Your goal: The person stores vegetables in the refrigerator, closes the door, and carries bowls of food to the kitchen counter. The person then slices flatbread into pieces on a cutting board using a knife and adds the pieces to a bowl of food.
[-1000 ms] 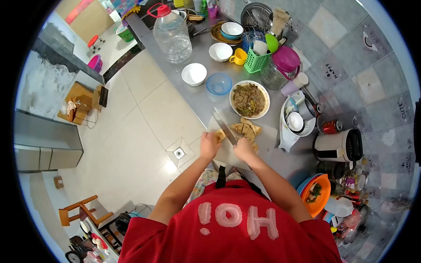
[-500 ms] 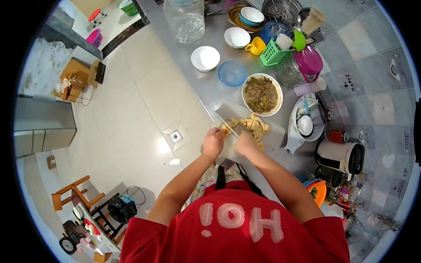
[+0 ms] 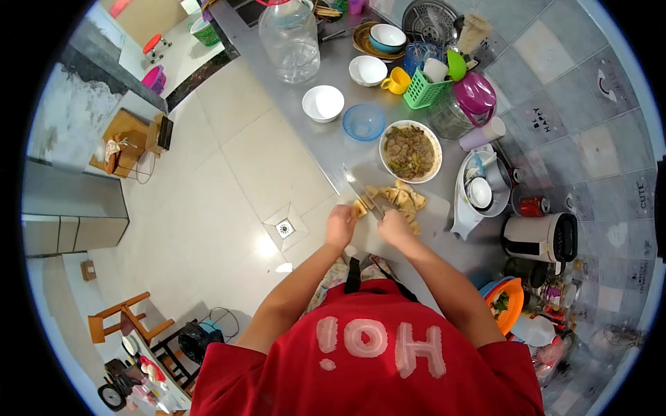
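My right hand point(image 3: 397, 227) is closed round the handle of a kitchen knife point(image 3: 361, 191), whose blade points away from me and to the left, its broad side partly showing. Close by on the left, my left hand point(image 3: 340, 225) has its fingers bent against a golden-brown piece of flatbread-like food point(image 3: 359, 209), just left of the blade. More cut pieces point(image 3: 408, 197) of the same pale yellow food, several of them wedge-shaped, lie right of the knife on a whitish cutting board point(image 3: 436, 216). Part of the board is hidden by my hands.
Beyond the board stand a bowl of cooked meat and vegetables point(image 3: 411, 152), a blue glass bowl point(image 3: 364, 123) and a white bowl point(image 3: 323, 104). A basin with dishes point(image 3: 479, 184) and an electric appliance point(image 3: 538, 239) line the tiled wall. The counter's edge point(image 3: 316, 163) runs along the left.
The knife blade has turned, so more of its flat side shows. Both hands stay nearly in place beside the food. The whole view has shifted slightly.
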The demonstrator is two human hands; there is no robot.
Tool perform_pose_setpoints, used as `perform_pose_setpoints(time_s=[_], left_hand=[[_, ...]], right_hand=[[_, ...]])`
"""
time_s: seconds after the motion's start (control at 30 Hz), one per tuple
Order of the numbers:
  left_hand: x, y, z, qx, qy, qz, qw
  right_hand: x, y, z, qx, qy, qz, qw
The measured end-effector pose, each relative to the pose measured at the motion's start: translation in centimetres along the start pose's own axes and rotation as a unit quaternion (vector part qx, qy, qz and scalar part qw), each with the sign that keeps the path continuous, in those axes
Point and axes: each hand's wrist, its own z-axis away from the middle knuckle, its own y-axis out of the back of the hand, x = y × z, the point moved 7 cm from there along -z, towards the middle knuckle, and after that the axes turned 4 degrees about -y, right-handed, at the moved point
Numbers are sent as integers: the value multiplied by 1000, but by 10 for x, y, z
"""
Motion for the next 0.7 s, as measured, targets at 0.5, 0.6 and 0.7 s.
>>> perform_pose_setpoints(time_s=[0.5, 0.6, 0.7], left_hand=[[2, -1, 0, 11, -36, -63, 997], [5, 1, 0, 14, -46, -50, 998], [7, 2, -1, 32, -51, -56, 997]], right_hand=[[-21, -6, 12, -172, -139, 118, 968], [-15, -8, 0, -188, -139, 127, 964], [-12, -10, 1, -200, -125, 117, 965]])
